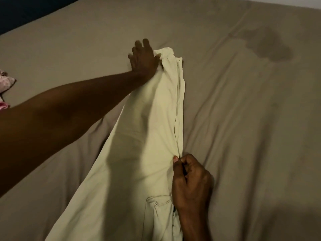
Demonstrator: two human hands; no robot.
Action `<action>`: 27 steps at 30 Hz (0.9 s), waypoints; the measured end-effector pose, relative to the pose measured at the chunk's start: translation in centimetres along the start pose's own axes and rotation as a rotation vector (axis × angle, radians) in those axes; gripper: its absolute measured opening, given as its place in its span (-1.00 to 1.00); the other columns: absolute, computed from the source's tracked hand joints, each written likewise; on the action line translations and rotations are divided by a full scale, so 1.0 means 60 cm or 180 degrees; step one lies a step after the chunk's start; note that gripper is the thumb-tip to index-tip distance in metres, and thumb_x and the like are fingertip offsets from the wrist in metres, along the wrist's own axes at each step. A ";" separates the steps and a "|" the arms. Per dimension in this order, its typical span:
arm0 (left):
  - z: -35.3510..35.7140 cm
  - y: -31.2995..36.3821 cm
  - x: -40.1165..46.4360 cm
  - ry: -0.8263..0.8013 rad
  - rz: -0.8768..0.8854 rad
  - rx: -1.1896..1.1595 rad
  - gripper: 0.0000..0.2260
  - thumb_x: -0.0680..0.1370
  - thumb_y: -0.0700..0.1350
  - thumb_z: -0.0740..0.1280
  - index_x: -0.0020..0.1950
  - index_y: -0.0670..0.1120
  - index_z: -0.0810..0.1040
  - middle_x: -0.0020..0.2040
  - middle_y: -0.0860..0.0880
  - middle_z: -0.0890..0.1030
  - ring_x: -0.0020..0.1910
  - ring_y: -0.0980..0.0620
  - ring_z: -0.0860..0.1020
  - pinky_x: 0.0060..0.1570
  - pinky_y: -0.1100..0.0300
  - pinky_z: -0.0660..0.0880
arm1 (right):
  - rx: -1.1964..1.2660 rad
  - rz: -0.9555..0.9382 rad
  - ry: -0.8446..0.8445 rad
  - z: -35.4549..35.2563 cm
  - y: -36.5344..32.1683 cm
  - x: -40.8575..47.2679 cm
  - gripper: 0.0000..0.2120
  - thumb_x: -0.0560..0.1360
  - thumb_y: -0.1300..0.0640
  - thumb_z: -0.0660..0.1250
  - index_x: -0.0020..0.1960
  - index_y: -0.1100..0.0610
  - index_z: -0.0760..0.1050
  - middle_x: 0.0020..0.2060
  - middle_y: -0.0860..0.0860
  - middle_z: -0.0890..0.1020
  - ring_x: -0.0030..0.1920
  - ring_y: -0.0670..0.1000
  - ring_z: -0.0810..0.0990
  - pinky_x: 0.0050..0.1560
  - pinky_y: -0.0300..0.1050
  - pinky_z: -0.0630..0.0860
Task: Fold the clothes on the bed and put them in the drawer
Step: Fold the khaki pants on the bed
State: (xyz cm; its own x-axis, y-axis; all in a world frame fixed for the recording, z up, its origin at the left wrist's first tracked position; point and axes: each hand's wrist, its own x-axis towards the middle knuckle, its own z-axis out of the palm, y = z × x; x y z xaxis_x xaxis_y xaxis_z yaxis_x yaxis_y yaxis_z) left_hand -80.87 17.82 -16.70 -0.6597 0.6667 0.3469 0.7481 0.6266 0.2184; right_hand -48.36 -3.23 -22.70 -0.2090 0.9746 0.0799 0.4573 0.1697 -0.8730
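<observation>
Bed [243, 119] holds trousers [147, 136]; left hand [143, 58] outstretched, right hand [191, 180] pinching.

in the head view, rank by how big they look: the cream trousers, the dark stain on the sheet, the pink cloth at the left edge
1. cream trousers, by far
2. dark stain
3. pink cloth, partly cut off by the frame, so its full size is unsure
</observation>
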 end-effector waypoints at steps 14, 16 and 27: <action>0.017 0.116 -0.090 -0.0315 0.1262 0.0168 -0.69 0.69 0.04 0.14 -0.04 -0.15 0.52 0.00 -0.19 0.64 0.03 -0.20 0.61 -0.16 0.03 0.32 | 0.0182 -0.0089 0.0130 0.000 -0.002 0.001 -0.67 0.54 -0.01 0.34 -0.35 0.06 0.38 -0.58 -0.10 0.36 -0.50 -0.06 0.41 -0.42 -0.30 0.26; 0.030 0.106 -0.097 -0.0660 0.1202 -0.0035 -0.62 0.68 0.10 0.20 0.05 -0.23 0.54 0.03 -0.23 0.64 0.06 -0.23 0.59 -0.07 0.00 0.39 | 0.0252 -0.0095 0.0131 -0.001 -0.004 0.000 -0.67 0.53 -0.01 0.34 -0.36 0.05 0.37 -0.58 -0.10 0.38 -0.50 -0.04 0.42 -0.45 -0.29 0.26; -0.083 -0.056 -0.331 -0.1208 0.2093 -0.0365 -0.41 0.64 0.25 0.07 0.59 -0.04 0.32 0.58 -0.21 0.30 0.56 -0.19 0.26 0.47 -0.07 0.19 | 0.0119 0.0028 0.0167 0.003 -0.007 0.002 -0.68 0.51 0.06 0.42 -0.36 0.03 0.41 -0.56 -0.13 0.45 -0.52 -0.08 0.44 -0.46 -0.17 0.36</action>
State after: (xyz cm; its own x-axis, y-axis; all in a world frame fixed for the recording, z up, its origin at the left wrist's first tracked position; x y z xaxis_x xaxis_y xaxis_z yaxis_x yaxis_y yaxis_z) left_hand -69.90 0.47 -19.81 -0.0401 0.9936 0.1057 0.9842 0.0211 0.1758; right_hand -48.73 -3.21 -22.41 -0.1591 0.9826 0.0963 0.4262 0.1563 -0.8910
